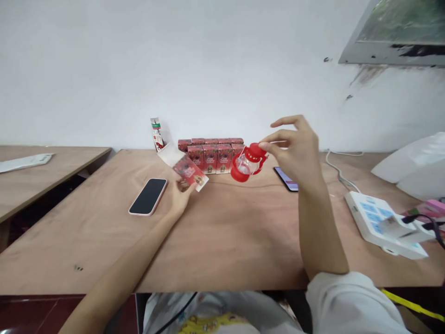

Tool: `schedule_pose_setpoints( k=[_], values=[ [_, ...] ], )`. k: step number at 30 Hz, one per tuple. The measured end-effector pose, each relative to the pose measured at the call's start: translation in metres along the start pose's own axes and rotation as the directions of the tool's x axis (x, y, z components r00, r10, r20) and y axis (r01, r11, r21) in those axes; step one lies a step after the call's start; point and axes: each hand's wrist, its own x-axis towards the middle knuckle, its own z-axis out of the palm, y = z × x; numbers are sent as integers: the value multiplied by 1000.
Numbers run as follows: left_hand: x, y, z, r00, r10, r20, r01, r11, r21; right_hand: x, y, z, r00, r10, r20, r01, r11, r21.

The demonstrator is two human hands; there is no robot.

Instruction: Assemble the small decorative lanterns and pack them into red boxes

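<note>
My left hand (pixel 181 197) is closed on the lower end of a small red printed box (pixel 189 170), which tilts to the left with its pale top flap folded open. Between thumb and fingertips, my right hand (pixel 295 150) pinches the red cap of a small toy lantern (pixel 247 162). The lantern has a clear middle, a red base and a thin handle, and hangs tilted above the table. Behind both hands, several matching red boxes (pixel 210 158) stand in two rows near the wall.
A pink-edged phone (pixel 148 197) lies left on the wooden table (pixel 222 241); another phone (pixel 287 179) is partly behind my right wrist. A white power strip (pixel 382 225) with plugs and a cable sits right, near a white bag (pixel 417 162). A tube-like packet (pixel 157 134) leans against the wall.
</note>
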Motion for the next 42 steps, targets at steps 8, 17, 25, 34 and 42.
schedule_pose_setpoints(
  k=[8,17,25,34,42],
  values=[
    [15,-1,-11,985,-154,76,166,969,-182,-2,32,53,924,230,305,-139,946,-292],
    [12,4,-11,940,-279,195,323,914,-247,-6,53,52,819,229,527,14,909,-416],
    [5,7,-9,928,-280,246,343,899,-271,-43,-23,131,906,-82,416,145,982,-122],
    [8,6,-13,943,-226,243,288,921,-261,-105,-3,204,973,-155,171,102,953,286],
    [-2,15,-3,940,-207,272,284,915,-285,-105,-6,199,973,-100,210,55,976,209]
  ],
)
